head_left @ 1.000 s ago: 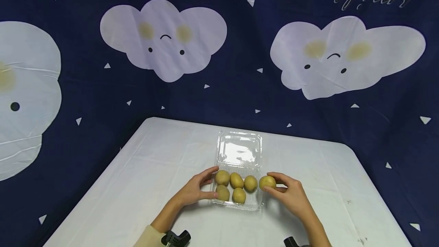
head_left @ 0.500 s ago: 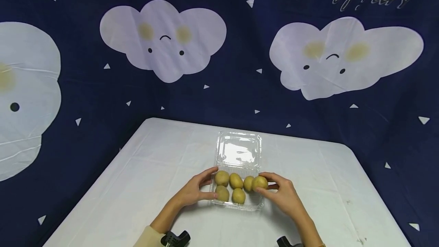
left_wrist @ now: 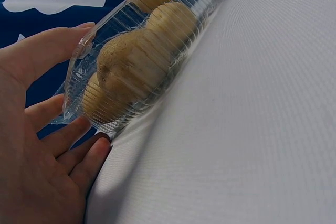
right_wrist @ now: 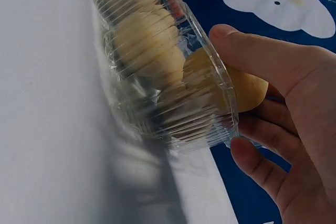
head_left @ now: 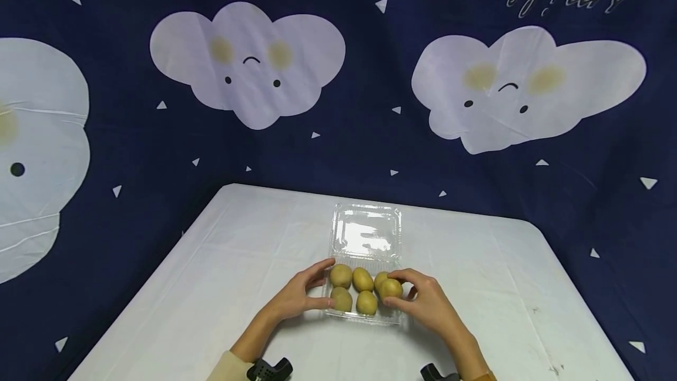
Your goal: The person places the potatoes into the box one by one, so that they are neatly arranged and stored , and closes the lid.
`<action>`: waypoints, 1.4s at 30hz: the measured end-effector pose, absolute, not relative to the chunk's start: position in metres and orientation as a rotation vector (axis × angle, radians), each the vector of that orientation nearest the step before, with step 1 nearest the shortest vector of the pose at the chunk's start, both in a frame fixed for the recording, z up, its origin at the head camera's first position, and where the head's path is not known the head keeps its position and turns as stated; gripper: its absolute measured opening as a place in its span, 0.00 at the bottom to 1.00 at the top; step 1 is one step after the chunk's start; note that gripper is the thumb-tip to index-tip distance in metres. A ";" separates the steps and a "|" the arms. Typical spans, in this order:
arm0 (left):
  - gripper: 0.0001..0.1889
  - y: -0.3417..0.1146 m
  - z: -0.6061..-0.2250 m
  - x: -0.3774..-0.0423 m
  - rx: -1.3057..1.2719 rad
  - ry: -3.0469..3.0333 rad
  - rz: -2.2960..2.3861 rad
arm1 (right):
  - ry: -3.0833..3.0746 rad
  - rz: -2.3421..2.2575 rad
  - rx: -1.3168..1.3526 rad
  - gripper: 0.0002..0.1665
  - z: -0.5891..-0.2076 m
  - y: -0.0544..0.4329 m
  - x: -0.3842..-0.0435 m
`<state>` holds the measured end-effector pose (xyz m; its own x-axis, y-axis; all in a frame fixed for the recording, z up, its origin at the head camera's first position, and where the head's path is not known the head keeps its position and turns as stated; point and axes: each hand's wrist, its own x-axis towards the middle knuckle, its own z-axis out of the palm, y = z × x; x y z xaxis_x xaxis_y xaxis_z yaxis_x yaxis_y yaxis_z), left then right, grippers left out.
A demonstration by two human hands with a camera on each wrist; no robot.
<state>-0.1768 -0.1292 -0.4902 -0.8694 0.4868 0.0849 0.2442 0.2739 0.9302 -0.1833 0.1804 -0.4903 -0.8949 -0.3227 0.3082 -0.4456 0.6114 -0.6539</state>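
Observation:
A clear plastic clamshell box [head_left: 388, 316] lies unlatched with its lid tipped back, holding several yellow-brown potatoes [head_left: 362, 280]. At its left end my left hand [head_left: 295, 294] holds the box, thumb at the near corner and index finger at the far one. In the left wrist view the thumb reaches the rim of the box wall [left_wrist: 79, 72]. My right hand [head_left: 431, 301] pinches a potato [head_left: 391, 289] between thumb and fingers. In the right wrist view this potato [right_wrist: 249, 90] sits partly below the rim, partly seen through the ribbed wall.
The transparent lid [head_left: 366, 231] stretches away behind the box. A white cloth [head_left: 254, 240] covers the table, and a dark blue curtain with clouds [head_left: 248, 63] hangs beyond its far edge. Each wrist wears a black camera mount [head_left: 270, 369].
The right hand has carried its potato leftward from outside the box's right edge to over its right front part, lowering it. The left hand has stayed at the left end.

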 end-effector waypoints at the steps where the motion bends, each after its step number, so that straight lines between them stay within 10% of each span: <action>1: 0.45 -0.129 -0.490 -0.177 0.679 2.323 1.638 | -2.673 1.135 0.657 0.29 -0.490 0.180 -0.183; 42: 0.44 -0.128 -0.496 -0.177 0.670 2.303 1.695 | -2.709 1.198 0.887 0.19 -0.498 0.177 -0.182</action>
